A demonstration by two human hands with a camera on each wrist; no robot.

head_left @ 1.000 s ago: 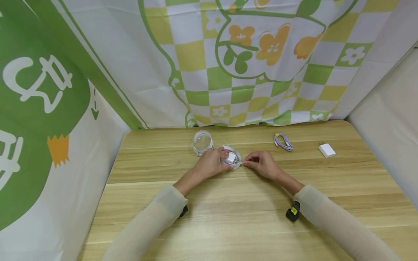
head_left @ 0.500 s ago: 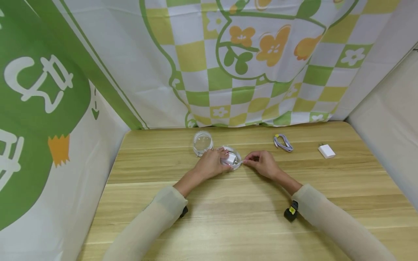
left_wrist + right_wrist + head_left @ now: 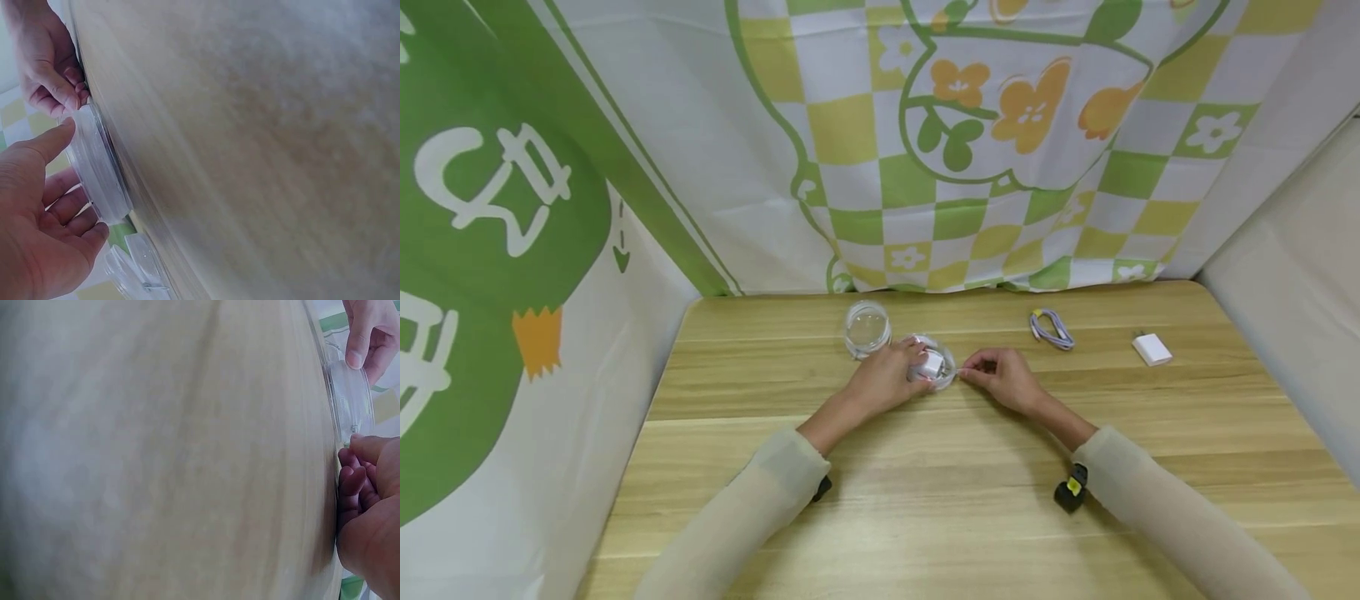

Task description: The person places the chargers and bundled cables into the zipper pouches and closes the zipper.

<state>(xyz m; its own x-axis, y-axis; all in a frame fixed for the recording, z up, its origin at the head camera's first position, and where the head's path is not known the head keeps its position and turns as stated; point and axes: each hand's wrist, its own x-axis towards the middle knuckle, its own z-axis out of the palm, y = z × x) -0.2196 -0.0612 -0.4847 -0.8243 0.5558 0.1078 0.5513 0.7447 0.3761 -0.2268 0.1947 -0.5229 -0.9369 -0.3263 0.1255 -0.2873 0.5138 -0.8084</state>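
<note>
A clear round container (image 3: 949, 375) lies on the table with a white plug-in charger (image 3: 932, 364) inside it. My left hand (image 3: 883, 375) grips this container from the left, thumb on the near side and fingers on the far side. At its right edge my right hand (image 3: 1009, 383) pinches a thin whitish strip (image 3: 960, 372) between thumb and fingertip. In the left wrist view the container's side wall (image 3: 97, 165) shows between both hands. The right wrist view has my right fingertips close against that wall (image 3: 351, 403). The pinched strip is mostly hidden by the fingers.
Behind my left hand stands a second clear round container (image 3: 867, 327). A coiled lilac cable (image 3: 1054, 328) with a yellow tie lies toward the back right, and a white charger (image 3: 1152, 348) sits further right. A patterned curtain (image 3: 917, 217) hangs along the table's (image 3: 910, 500) back edge.
</note>
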